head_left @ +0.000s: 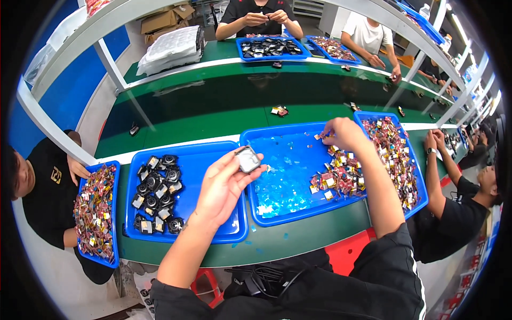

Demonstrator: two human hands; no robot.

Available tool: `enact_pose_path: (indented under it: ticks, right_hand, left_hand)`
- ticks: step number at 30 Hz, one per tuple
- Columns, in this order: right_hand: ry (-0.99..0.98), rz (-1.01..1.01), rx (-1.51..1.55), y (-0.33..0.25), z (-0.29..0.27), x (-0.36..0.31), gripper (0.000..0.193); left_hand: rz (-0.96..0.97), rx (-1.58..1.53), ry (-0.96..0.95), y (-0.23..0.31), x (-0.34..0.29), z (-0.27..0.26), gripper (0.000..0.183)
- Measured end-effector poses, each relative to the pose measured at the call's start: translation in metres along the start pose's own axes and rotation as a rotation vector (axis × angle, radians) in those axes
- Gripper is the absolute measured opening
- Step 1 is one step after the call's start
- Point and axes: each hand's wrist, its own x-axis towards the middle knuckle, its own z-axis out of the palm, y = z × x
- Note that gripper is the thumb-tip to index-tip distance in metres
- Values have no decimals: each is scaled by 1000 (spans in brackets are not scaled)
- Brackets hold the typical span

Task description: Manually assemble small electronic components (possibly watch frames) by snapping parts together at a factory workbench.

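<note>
At 12 o'clock, beyond a long green surface (213, 101), a black-shirted co-worker (234, 13) handles something small behind a blue tray of black parts (274, 58). At 1 o'clock, a white-shirted co-worker (354, 26) leans inward. At 11 o'clock, a stack of white packing trays (170, 48) (cardboard boxes (160, 22) lie behind). At 9 and between 3 and 4 o'clock, further co-workers (45, 181) in black. Between 4 and 5 o'clock, a red stool (341, 257); near 7 o'clock, another red seat (205, 277), partly hidden.

I can't tell if the bare right hand (346, 133) grips anything. The far black-shirted person (258, 12) is cropped near the neck.
</note>
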Motion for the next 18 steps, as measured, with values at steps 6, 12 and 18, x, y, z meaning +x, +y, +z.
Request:
enact_pose_path:
  ticks: [6, 12, 18]
  right_hand:
    - [269, 156, 71, 16, 22, -36, 12]
    - [253, 243, 1542, -1, 10, -84, 16]
    - [11, 205, 1883, -88, 19, -116, 22]
  left_hand:
    - [-14, 79, -138, -19, 0, 3, 45]
    - [52, 446, -106, -19, -8, -13, 34]
    - [578, 1103, -171, -30, -17, 5, 38]
